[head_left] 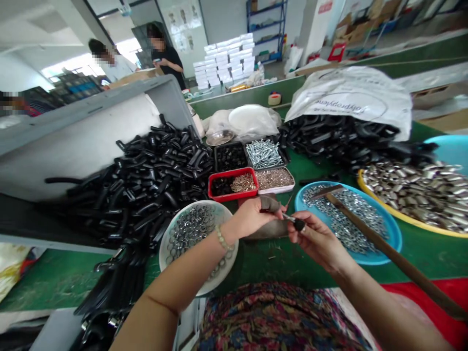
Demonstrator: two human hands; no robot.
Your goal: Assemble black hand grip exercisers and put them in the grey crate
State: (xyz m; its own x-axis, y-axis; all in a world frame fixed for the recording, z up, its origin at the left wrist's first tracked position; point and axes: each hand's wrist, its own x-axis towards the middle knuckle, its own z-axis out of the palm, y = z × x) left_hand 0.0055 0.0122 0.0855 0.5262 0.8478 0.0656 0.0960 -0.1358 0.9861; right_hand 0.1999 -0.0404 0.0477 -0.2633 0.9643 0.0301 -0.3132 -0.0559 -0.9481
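My left hand (254,214) is closed, with a dark grey cover on one finger. Its fingertips pinch a thin metal shaft (287,216). The shaft meets a small round black plastic part (299,224), which the fingertips of my right hand (318,239) grip. Whether the two pieces are joined is too small to tell. Both hands hover over a dark block (268,230) on the green table (270,268). Just beyond my left hand are a red tray (233,184) of black and brassy small parts and a pale tray (275,180) of tiny pieces.
At left a white bowl (164,258) holds metal rings, beside a grey bin (29,141) of black handles. To the right, a hammer (365,229) lies across a blue basin (397,246) of metal parts. Behind it stands a yellow-rimmed basin (420,220). Two people stand farther back.
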